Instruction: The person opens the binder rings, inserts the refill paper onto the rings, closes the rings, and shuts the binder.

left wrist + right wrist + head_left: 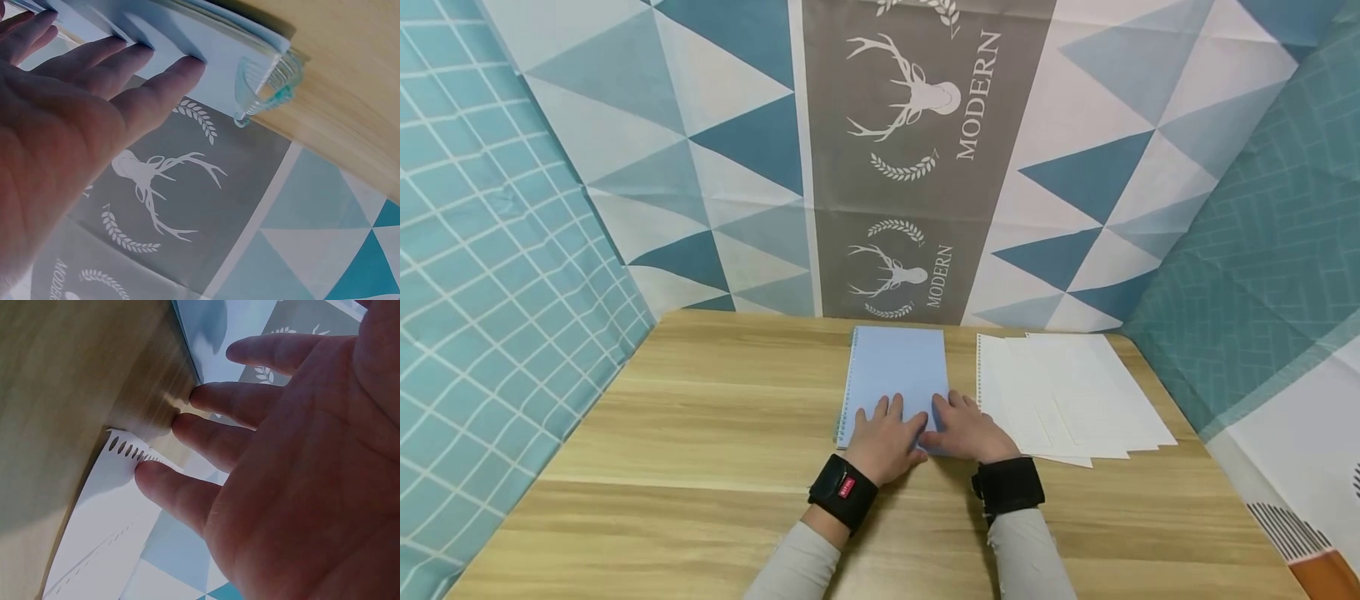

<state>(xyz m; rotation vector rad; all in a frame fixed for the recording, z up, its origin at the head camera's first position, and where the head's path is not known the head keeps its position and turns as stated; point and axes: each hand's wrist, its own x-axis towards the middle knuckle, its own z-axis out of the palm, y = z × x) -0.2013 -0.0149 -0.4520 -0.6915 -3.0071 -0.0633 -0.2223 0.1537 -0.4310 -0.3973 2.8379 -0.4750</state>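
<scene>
A closed light-blue spiral notebook (898, 367) lies flat on the wooden table, its clear teal coil binding (269, 87) along the left side. My left hand (882, 443) rests on the lower part of the cover, fingers spread and fingertips touching it. At the notebook's lower right edge is my right hand (967, 431), its fingers extended; the thumb and index finger overlap the cover. In the right wrist view, its little finger (175, 490) reaches the punched edge of a loose white sheet (106, 506). Neither hand grips anything.
Several loose white sheets (1075, 392) with punched left edges lie fanned out and overlapping to the right of the notebook. Bare wooden tabletop (700, 450) extends to the left. Patterned fabric (745, 167) hangs behind the table's back edge, with more cloth at both sides.
</scene>
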